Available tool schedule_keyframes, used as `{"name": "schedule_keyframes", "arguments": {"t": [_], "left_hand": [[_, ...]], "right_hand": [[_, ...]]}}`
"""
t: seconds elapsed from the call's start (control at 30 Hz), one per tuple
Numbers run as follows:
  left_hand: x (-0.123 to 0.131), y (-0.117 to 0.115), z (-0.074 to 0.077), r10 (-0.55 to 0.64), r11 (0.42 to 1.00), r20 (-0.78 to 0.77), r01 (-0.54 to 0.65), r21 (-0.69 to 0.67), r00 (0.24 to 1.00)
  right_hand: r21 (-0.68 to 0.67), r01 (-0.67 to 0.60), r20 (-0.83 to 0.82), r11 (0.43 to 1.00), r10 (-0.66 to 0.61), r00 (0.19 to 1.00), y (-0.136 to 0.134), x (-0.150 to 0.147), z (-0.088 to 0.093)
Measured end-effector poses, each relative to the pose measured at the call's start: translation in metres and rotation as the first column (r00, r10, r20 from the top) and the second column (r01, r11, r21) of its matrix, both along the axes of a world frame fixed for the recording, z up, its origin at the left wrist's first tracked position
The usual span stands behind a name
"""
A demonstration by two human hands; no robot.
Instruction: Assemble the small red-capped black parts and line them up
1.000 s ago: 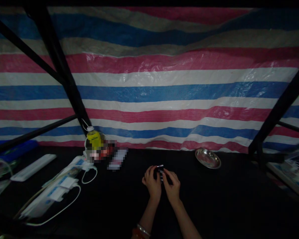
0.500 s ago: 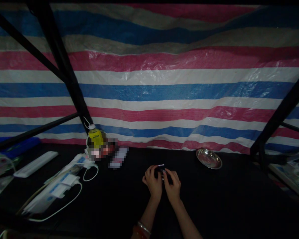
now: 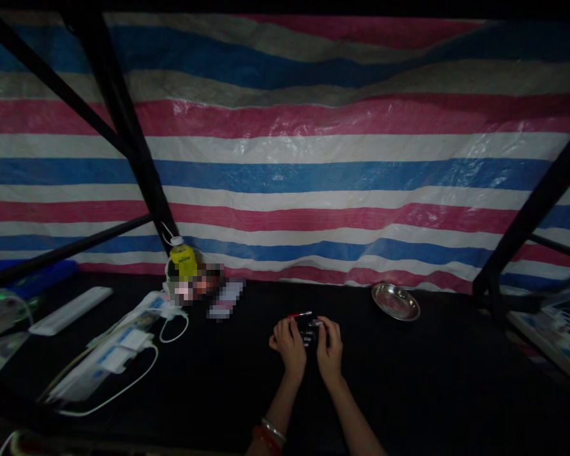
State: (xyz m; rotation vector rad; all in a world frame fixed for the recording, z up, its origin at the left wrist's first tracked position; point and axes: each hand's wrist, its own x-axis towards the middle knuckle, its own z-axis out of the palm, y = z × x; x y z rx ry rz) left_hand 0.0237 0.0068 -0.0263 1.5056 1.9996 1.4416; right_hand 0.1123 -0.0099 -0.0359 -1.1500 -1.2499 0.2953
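Note:
Both my hands are low in the middle of the head view, over the black tabletop [image 3: 209,380]. My left hand [image 3: 289,345] has curled fingers; what they hold, if anything, is hidden. Just beyond its fingertips lies a thin red stick with a silver end [image 3: 299,315]. My right hand [image 3: 330,345] pinches a small dark piece with a silvery end [image 3: 315,323] between thumb and fingers. In the gap between the hands lie several small dark pieces with shiny ends [image 3: 307,339]. Their exact kind is too small and dark to tell.
A round metal dish [image 3: 396,302] stands to the right. On the left are a power strip [image 3: 118,345] with plugs and white cables, a long white bar [image 3: 71,310] and a yellow bottle [image 3: 183,261]. Black frame posts rise at both sides before a striped sheet [image 3: 313,177].
My hands have moved slightly apart, the right one to the right with its small piece. The red stick and the small pieces between the hands now show more clearly.

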Motion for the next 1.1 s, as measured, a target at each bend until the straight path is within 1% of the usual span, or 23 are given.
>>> {"name": "schedule_keyframes", "arguments": {"t": [0.2, 0.33, 0.4, 0.43, 0.5, 0.57, 0.63, 0.77, 0.87, 0.97, 1.1], "left_hand": [[0.0, 0.003, -0.004, -0.011, 1.0, -0.015, 0.011, -0.023, 1.0], [-0.002, 0.005, -0.007, 0.009, 1.0, 0.011, -0.009, -0.018, 1.0], [-0.009, 0.008, -0.006, -0.011, 1.0, -0.015, 0.011, -0.024, 1.0], [-0.013, 0.01, -0.006, -0.028, 0.999, -0.045, 0.026, -0.03, 0.999], [-0.024, 0.017, -0.004, -0.035, 0.997, -0.103, 0.028, -0.067, 0.994], [-0.035, 0.025, -0.002, -0.047, 0.992, -0.127, 0.031, -0.121, 0.991], [-0.042, 0.031, -0.002, -0.06, 0.987, -0.144, 0.037, -0.159, 0.988], [-0.045, 0.036, -0.003, -0.077, 0.978, -0.225, 0.03, -0.206, 0.971], [-0.044, 0.036, -0.004, -0.067, 0.969, -0.289, -0.007, -0.248, 0.955], [-0.043, 0.036, -0.005, -0.045, 0.962, -0.332, -0.048, -0.268, 0.942], [-0.042, 0.036, -0.004, -0.029, 0.957, -0.363, -0.079, -0.28, 0.931]], "right_hand": [[-0.029, 0.015, -0.061, 0.999, -0.016, 0.998, -0.001, 0.001, 0.003], [-0.04, 0.03, -0.107, 0.999, -0.034, 0.994, 0.003, 0.002, 0.0], [-0.044, 0.044, -0.107, 0.998, -0.049, 0.993, 0.006, 0.003, -0.002], [-0.045, 0.047, -0.084, 0.998, -0.051, 0.995, 0.008, 0.004, -0.003], [-0.053, 0.044, 0.012, 0.998, -0.044, 0.999, 0.013, 0.006, -0.005], [-0.078, 0.046, 0.129, 0.996, -0.036, 0.991, 0.017, 0.007, -0.008], [-0.113, 0.068, 0.206, 0.991, -0.044, 0.978, 0.02, 0.007, -0.01], [-0.138, 0.149, 0.246, 0.979, -0.112, 0.963, 0.025, 0.006, -0.017], [-0.135, 0.208, 0.297, 0.969, -0.161, 0.941, 0.027, 0.006, -0.023], [-0.115, 0.229, 0.337, 0.967, -0.179, 0.925, 0.028, 0.004, -0.027], [-0.082, 0.24, 0.325, 0.967, -0.202, 0.924, 0.03, 0.002, -0.029]]}}
